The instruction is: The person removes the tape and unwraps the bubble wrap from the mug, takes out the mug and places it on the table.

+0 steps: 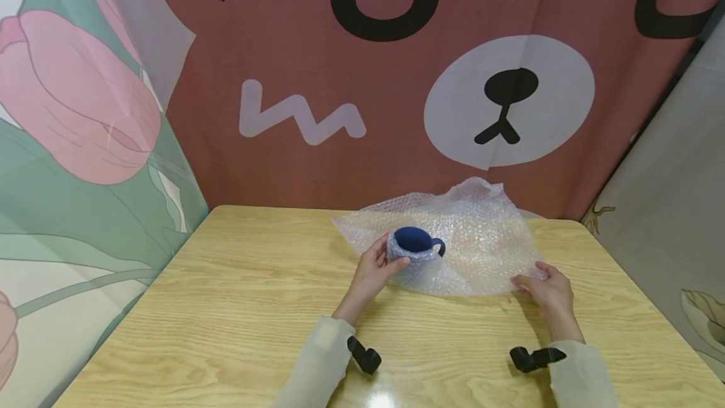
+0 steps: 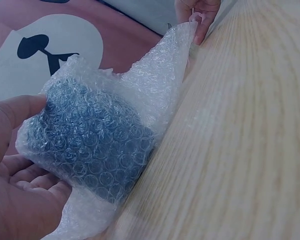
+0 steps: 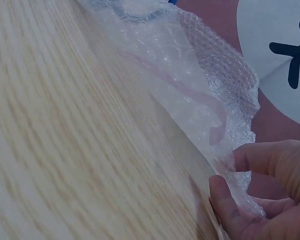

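Note:
A dark blue mug stands on a sheet of bubble wrap, its rim upward and its handle to the right. Part of the sheet is wrapped around the mug's front and left side. My left hand grips the wrapped mug from the left, thumb in front. In the left wrist view the mug's blue shows through the bubbles. Off to the right, my right hand pinches the near right corner of the sheet between thumb and fingers. A pinkish strip shows along the sheet in the right wrist view.
The wood-grain table reaches back to a curtain printed with a bear face. Floral cloth hangs on the left and a pale cloth on the right. Black wrist cameras sit at both cuffs.

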Motion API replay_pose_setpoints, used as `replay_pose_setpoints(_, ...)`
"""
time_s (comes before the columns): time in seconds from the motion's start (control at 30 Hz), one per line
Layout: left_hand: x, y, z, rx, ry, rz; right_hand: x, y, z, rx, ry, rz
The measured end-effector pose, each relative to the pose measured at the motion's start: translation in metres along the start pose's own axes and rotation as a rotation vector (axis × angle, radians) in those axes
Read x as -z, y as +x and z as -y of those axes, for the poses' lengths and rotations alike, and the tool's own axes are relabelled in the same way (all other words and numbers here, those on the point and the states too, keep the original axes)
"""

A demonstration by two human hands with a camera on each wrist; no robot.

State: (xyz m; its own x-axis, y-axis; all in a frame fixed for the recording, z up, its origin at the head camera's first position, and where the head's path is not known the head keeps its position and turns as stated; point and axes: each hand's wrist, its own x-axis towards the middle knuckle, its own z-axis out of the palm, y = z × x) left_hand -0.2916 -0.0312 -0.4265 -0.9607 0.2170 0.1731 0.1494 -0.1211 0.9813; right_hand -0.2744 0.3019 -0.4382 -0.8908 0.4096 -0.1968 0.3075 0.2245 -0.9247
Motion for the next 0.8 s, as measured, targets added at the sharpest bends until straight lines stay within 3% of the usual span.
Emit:
replay_pose_setpoints(0.17, 0.001, 0.0038, 0.0116, 0.01, 0.016, -0.016, 0.0008, 0.0001, -0.0014, -0.001, 0.002, 0.012)
replay_pose_setpoints(0.8, -0.0005, 0.0052, 0.0073, 0.022, 0.009, -0.035, 0.0026, 0.0021, -0.0009, -0.003, 0.014, 0.024)
